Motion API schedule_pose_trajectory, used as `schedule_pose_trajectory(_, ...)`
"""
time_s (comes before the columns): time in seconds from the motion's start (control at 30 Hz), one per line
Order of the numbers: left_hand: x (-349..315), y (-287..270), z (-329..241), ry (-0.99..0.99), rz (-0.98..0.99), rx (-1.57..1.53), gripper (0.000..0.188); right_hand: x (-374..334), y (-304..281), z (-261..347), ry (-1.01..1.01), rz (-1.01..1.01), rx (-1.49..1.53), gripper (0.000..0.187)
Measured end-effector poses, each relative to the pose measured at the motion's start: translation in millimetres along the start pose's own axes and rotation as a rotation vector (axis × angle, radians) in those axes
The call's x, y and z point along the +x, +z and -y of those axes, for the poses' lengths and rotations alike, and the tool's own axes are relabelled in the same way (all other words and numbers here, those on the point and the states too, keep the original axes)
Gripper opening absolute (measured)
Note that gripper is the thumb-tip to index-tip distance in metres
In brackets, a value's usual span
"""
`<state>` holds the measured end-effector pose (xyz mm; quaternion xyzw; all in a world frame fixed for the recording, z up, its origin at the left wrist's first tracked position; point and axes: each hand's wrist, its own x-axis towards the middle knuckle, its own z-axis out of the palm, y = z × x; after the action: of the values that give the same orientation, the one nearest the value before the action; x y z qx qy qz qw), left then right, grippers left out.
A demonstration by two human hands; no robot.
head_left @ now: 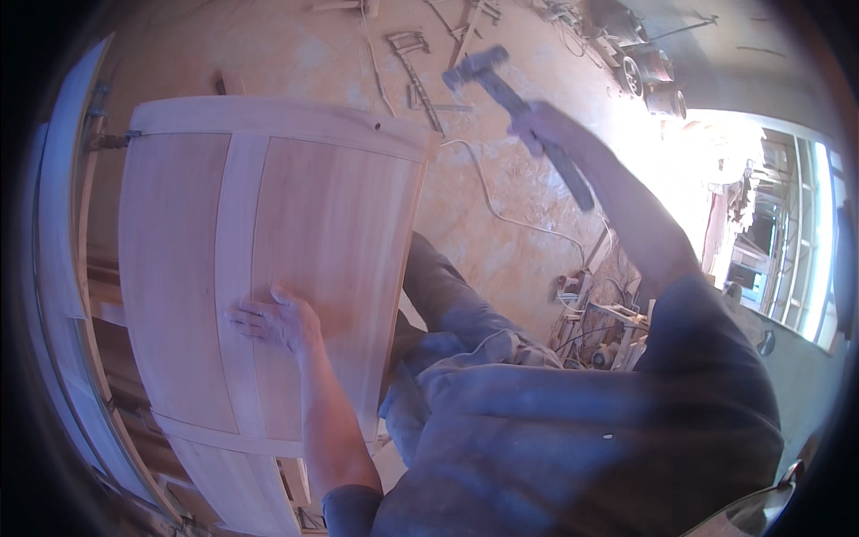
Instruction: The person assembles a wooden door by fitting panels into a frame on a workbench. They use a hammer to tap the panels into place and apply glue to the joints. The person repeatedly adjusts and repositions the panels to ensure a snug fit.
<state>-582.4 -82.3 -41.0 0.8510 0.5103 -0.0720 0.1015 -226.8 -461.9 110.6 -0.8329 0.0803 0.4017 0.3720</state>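
Observation:
Raised at the upper right, my right hand (pixel 548 130) is closed round the handle of a hammer (pixel 504 95). Its head points up and to the left, apart from the wood, and the hand is slightly blurred. My left hand (pixel 284 324) lies flat with fingers spread on a pale wooden panelled door (pixel 335 201), across the upright strip between its two long panels. Near the far right corner of the door's top rail is a small dark spot (pixel 378 126). A metal clamp (pixel 107 140) touches the door's far left corner.
Long wooden boards (pixel 67 259) stand along the left. A pale cable (pixel 488 190) and metal bar clamps (pixel 414 72) lie on the dusty floor. Tools and wood scraps (pixel 608 336) are heaped at right, below a bright window (pixel 796 233). Buckets (pixel 658 67) stand at the far right.

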Motion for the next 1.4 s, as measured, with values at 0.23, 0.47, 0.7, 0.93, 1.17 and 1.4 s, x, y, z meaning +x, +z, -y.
schedule_pose_trajectory(0.23, -0.2, 1.1, 6.4, 0.013, -0.065, 0.029, 0.083, 87.3, 14.6, 73.6, 0.032, 0.51, -0.463, 0.019)
schedule_pose_trajectory(0.47, 1.7, -8.7, -8.6, 0.053, -0.156, 0.027, 0.079, 129.8, 22.1, 88.0, 0.091, 0.506, -0.289, 0.026)
schedule_pose_trajectory(0.7, -16.2, 27.6, 30.9, 0.093, -0.282, 0.037, 0.066, 94.1, 69.8, 132.8, -0.149, 0.482, -0.446, 0.041)
schedule_pose_trajectory(0.93, -38.8, 3.6, -51.0, -0.251, -0.203, -0.259, 0.075, 75.5, 187.6, 95.1, -0.17, 0.729, -0.156, 0.017)
schedule_pose_trajectory(1.17, -151.2, 3.7, -64.8, -0.381, -0.157, -0.406, 0.068, 0.2, 341.0, 117.6, -0.433, 1.015, -0.378, 0.021)
schedule_pose_trajectory(1.4, -244.8, 5.5, -52.6, -0.383, -0.194, -0.414, 0.062, 27.1, 242.0, 33.8, -1.192, 0.559, -1.07, 0.022)
